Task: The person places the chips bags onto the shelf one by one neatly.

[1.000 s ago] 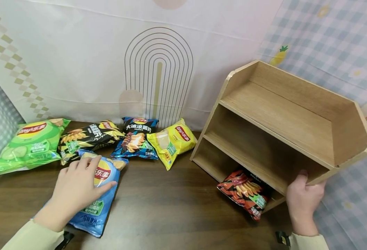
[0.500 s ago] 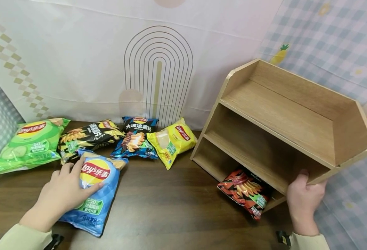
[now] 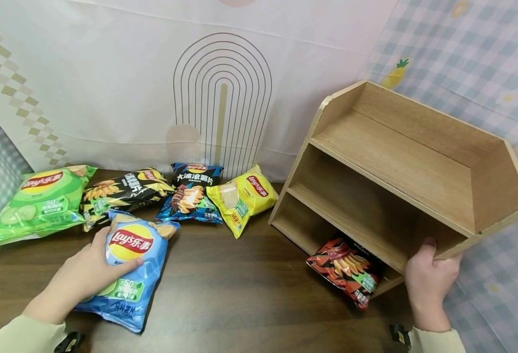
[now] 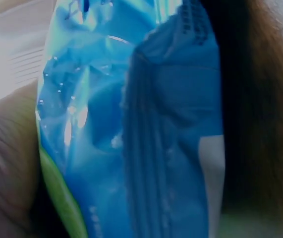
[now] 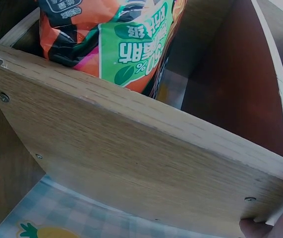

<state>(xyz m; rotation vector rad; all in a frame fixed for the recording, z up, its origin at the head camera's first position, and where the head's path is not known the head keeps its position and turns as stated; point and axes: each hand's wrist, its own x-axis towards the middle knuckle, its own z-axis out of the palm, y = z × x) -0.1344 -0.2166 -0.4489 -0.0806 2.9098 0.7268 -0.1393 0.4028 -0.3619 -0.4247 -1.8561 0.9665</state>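
Observation:
My left hand (image 3: pixel 84 272) grips a blue bag of potato chips (image 3: pixel 142 274) by its left side, thumb across the front and fingers hidden behind it. Close up in the left wrist view, the blue chip bag (image 4: pixel 101 129) shows its crimped seam beside my thumb. At the right, my right hand (image 3: pixel 433 284) holds the side panel of a wooden shelf (image 3: pixel 400 147), thumb inside the middle compartment. A red and black chip bag (image 3: pixel 347 269) sticks out of the bottom compartment; the right wrist view shows this red bag (image 5: pixel 89 37) behind the panel's edge (image 5: pixel 131 111).
Along the back of the brown table (image 3: pixel 223 294) lie a green chip bag (image 3: pixel 40 203), a black one (image 3: pixel 126 193), a dark blue one (image 3: pixel 193 193) and a yellow one (image 3: pixel 243 198). A white patterned cloth (image 3: pixel 131 88) hangs behind them.
My left hand has shifted left and down from over the blue bag to its left side and has taken hold of it. My right hand stays on the shelf.

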